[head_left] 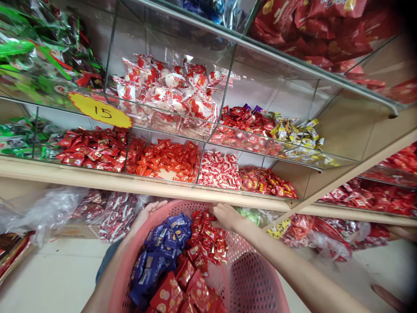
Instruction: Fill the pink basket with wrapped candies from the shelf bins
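Pink basket (250,278) below sweet shelves | left hand (145,215) cups rim, fingers spread; right hand (224,216) curls over red sweets (206,243)

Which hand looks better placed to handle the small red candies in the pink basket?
Probably the right hand: its fingers rest on the small red candies at the far rim of the pink basket. The left hand lies open along the rim, beside the blue packets.

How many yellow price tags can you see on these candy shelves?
1: a yellow price tag marked 15, stuck on the front of the upper glass bin at the left, above the red candies. Others may be out of view.
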### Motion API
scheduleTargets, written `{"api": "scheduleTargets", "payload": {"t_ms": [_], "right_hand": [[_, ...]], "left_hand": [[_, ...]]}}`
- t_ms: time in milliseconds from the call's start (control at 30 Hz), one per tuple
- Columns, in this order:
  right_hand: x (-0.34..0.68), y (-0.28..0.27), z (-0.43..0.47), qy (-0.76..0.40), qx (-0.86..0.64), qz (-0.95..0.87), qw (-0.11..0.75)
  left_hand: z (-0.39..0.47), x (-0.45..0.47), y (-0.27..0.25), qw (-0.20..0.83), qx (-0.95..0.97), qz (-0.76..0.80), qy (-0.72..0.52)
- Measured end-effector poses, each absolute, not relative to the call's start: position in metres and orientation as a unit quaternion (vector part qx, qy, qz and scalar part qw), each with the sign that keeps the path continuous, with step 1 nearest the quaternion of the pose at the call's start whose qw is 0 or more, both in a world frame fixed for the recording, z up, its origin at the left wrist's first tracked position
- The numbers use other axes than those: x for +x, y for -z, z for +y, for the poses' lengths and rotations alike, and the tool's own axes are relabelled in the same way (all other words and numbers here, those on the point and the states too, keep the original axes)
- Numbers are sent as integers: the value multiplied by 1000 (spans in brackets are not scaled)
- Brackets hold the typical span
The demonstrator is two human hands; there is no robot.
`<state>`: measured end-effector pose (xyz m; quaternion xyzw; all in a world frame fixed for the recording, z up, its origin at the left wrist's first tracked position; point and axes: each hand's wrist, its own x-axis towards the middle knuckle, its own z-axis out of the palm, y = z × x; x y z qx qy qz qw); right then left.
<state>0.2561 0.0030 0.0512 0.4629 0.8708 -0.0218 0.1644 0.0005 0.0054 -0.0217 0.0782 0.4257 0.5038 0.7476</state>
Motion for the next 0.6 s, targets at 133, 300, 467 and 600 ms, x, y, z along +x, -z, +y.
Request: {"api": "scheduleTargets", "payload": {"t_ms": [133, 300, 467, 600], "right_hand": [[258, -45, -3, 4, 478, 868, 136], [257, -48, -7, 17, 507, 855, 106], [274, -60, -9, 87, 519, 849, 53], [295, -55, -19, 106, 545, 826, 95]], "left_hand": [[7, 1, 23, 737, 67, 443, -506], [7, -1, 26, 743, 74, 436, -502], [8, -4, 32, 744, 84, 436, -499], [10, -3, 33, 738, 79, 437, -508]]}}
